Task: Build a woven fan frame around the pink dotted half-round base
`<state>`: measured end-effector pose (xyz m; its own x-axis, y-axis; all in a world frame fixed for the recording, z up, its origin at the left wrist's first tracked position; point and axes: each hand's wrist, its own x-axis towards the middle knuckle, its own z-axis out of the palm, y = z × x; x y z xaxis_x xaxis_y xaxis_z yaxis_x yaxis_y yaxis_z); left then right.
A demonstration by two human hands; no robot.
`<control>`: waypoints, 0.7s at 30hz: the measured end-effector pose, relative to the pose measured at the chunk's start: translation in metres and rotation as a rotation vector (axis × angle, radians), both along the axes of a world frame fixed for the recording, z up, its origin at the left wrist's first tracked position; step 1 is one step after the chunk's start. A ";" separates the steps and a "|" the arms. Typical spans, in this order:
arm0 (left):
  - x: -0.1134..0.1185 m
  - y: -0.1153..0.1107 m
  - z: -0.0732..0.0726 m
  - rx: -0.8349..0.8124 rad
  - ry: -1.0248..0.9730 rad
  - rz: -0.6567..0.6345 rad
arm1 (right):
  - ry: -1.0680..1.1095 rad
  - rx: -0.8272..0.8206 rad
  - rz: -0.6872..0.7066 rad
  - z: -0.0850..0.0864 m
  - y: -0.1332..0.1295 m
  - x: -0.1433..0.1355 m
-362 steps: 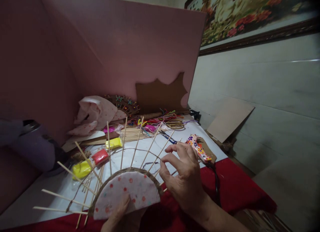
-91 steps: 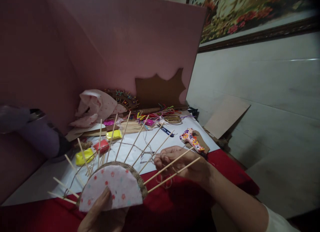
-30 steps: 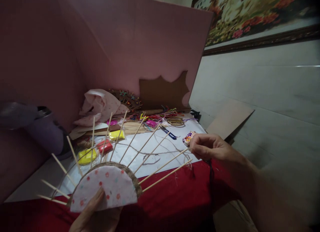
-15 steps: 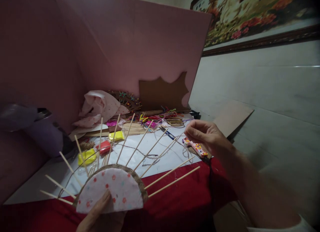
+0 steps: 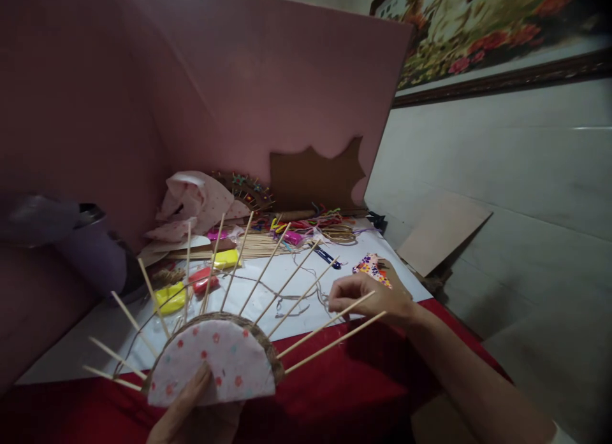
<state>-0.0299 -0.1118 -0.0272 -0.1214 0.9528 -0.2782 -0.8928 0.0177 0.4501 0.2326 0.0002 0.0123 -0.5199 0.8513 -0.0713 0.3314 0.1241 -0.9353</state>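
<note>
My left hand (image 5: 189,402) is closed on a half-round piece (image 5: 234,358) covered in white fabric with small red flowers, its thumb flat on the front. Brown cord wraps the curved edge, and several thin wooden sticks (image 5: 239,265) fan outward from it. A thin brown cord (image 5: 261,283) runs across the sticks from the far left one toward the right. My right hand (image 5: 370,297) is pinched at the cord's right part, behind the two lowest right sticks. The exact grip at its fingertips is hard to see.
On the white table top (image 5: 258,326) lie yellow packets (image 5: 171,299), a red packet (image 5: 203,281), a dark blue cutter (image 5: 327,258) and a flower-patterned tool (image 5: 373,270). Pink fabric (image 5: 196,199), loose sticks and brown cardboard (image 5: 315,176) are behind. A purple container (image 5: 98,253) stands left.
My right hand has come down and toward the left, behind the lower right sticks. The cord, straighter before, now hangs slacker. My left hand keeps its hold on the half-round piece.
</note>
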 end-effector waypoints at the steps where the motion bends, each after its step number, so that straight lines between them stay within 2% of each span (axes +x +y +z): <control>1: 0.001 0.001 0.002 -0.014 0.004 0.017 | 0.002 -0.015 0.021 -0.002 -0.005 0.001; 7: 0.005 0.006 0.011 0.012 0.005 0.077 | 0.016 0.022 0.074 -0.008 -0.030 0.005; 12: 0.007 0.008 0.016 0.009 -0.008 0.072 | 0.014 0.058 0.020 -0.005 -0.044 0.008; 21: 0.003 0.016 0.003 0.008 0.057 0.056 | -0.078 0.144 -0.068 -0.004 -0.052 0.013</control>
<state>-0.0272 -0.0963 -0.0239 -0.1896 0.9463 -0.2619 -0.8654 -0.0351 0.4999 0.2452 -0.0514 0.0087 -0.4583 0.8887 0.0159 0.4148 0.2297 -0.8804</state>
